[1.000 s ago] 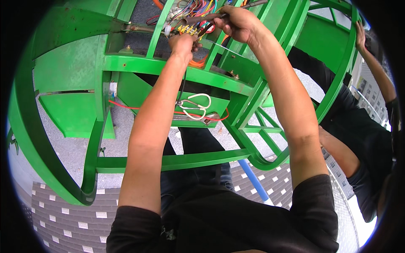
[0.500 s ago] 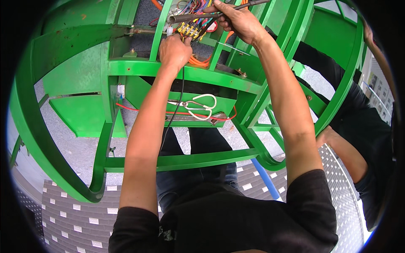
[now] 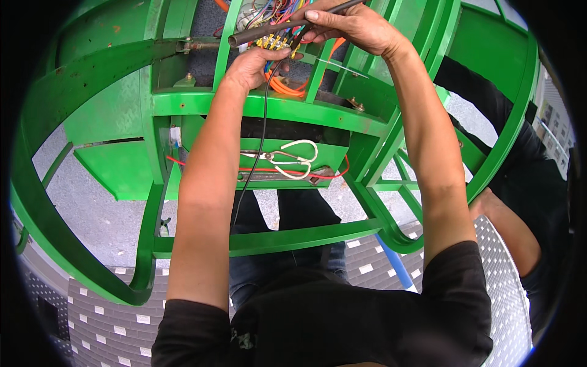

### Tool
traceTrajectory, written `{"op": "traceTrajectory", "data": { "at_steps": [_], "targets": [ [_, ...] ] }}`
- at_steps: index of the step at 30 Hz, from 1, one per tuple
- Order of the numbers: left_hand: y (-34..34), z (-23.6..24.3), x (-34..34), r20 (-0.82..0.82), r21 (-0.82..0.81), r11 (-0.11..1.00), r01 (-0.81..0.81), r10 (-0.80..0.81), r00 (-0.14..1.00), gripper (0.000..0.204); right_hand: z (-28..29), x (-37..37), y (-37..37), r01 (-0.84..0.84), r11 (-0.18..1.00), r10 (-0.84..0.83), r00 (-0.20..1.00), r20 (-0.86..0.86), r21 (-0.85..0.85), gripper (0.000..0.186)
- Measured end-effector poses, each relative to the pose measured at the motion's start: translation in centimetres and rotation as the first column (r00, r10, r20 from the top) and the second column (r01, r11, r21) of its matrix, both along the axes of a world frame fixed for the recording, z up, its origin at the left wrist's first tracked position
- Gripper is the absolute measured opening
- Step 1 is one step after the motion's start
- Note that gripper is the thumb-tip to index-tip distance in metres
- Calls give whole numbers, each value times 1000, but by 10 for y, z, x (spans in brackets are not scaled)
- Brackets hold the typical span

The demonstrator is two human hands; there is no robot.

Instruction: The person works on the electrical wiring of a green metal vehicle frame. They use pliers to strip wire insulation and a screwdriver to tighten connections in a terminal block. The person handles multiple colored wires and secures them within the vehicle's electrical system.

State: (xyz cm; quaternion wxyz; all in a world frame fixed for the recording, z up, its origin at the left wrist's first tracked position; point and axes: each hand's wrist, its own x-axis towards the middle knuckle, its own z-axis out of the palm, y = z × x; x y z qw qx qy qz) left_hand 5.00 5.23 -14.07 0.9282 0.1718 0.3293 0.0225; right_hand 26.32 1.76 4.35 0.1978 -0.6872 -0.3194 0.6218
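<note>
A long dark tube (image 3: pixel 260 33) with an open end lies slantwise in my right hand (image 3: pixel 361 29), pinched between thumb and fingers. Just below it, my left hand (image 3: pixel 249 68) closes thumb and fingers on a thin black cable (image 3: pixel 265 122), which hangs down past my left forearm. Behind the hands are yellow-sleeved terminals (image 3: pixel 271 42) in a row, partly covered by the tube and my fingers. Bundled coloured wires (image 3: pixel 286 13) run above them. All of this sits inside a green metal frame (image 3: pixel 257 105).
White-handled scissors (image 3: pixel 296 160), a red wire (image 3: pixel 333 175) and a metal wrench (image 3: pixel 284 177) lie on a lower green ledge. Orange cable (image 3: pixel 284 87) is coiled below the terminals. At the right, another person's arm (image 3: pixel 507 229) is close to the frame. A blue pole (image 3: pixel 396 260) slants near the floor.
The tube has come lower and left with my right hand. My left hand has dropped from the terminals to the black cable, turning so its thumb shows. The view has shifted slightly.
</note>
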Motion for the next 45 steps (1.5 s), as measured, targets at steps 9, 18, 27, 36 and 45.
{"op": "traceTrajectory", "data": {
  "at_steps": [9, 18, 27, 36, 45],
  "targets": [
    [-10, 4, 4, -42, 134, 989, -66, 72, 997, 34, -22, -19, -28, 246, 951, -218, 963, -160, 186, 25],
    [-15, 3, 6, -192, 212, 977, -7, 49, 980, 30, -68, -64, -52, -334, 574, -581, 477, 659, 747, 39],
    [-17, 6, 7, -97, 208, 975, -84, 106, 990, 20, 22, -8, 13, -999, -40, 353, 18, 936, 34, 24],
    [-22, 6, 10, -176, 223, 972, -75, 116, 978, 23, 4, -37, 28, -863, -311, 731, -485, 480, -399, 37],
    [-24, 8, 11, -189, 307, 938, -160, 225, 956, 20, -5, -52, -1, -405, 852, 524, 674, 520, -333, 27]
  ]
}}
